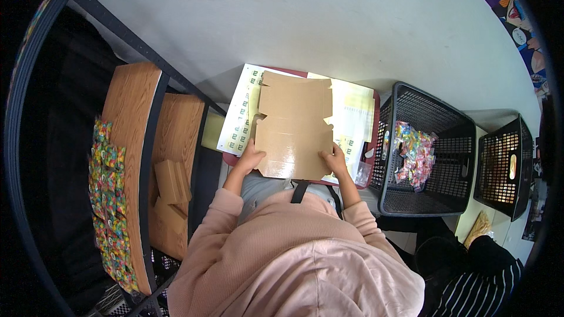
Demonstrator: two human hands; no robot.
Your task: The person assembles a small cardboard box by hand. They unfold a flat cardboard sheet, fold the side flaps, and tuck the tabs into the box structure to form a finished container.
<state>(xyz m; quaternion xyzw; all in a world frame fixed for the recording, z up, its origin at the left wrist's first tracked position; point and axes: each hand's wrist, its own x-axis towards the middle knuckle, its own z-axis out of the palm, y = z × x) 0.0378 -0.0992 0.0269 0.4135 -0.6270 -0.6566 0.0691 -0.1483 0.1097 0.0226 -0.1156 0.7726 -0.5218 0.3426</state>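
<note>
A flat, unfolded cardboard box blank, brown with a glossy sheen, slots and crease lines, is held between my two hands. Its left edge is gripped near the lower corner by my left hand, thumb on top. My right hand pinches the opposite edge at about the same height; the fingers beneath the card are hidden. Under the blank lie white and pale yellow printed sheets on a small red table.
At right stands a black plastic basket holding small colourful wrapped packets, with another basket beyond. On the left, wooden shelves bear folded cardboard boxes and strips of colourful packets. Someone in striped clothing is at lower right.
</note>
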